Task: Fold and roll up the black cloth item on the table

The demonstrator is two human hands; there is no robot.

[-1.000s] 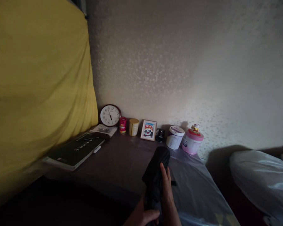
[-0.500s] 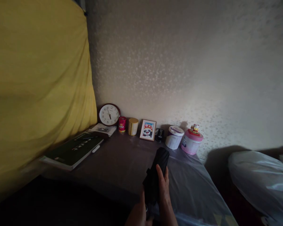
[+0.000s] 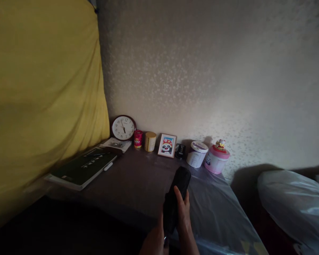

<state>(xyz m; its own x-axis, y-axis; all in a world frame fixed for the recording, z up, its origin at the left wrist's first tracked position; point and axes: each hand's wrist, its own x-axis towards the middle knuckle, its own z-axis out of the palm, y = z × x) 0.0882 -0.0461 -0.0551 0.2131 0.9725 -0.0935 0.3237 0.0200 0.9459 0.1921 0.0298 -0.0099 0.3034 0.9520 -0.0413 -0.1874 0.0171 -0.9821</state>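
A black folded umbrella slants upward over the front part of the table, its far end leaning to the right. My right hand wraps its side, thumb along the top and fingers round the right edge. Low in the picture, my left hand closes round the lower end, where a small shiny piece shows. The fingers of my left hand are partly hidden in shadow and behind the umbrella.
The covered table bears a clock, red can, yellow-lidded can, panda picture frame, white tub, pink-lidded tub and dark green book. A yellow curtain hangs left; a plastic-covered bundle lies right.
A loose flap on the umbrella's left side now lies flatter against it. Both hands keep hold of the umbrella, almost in place.
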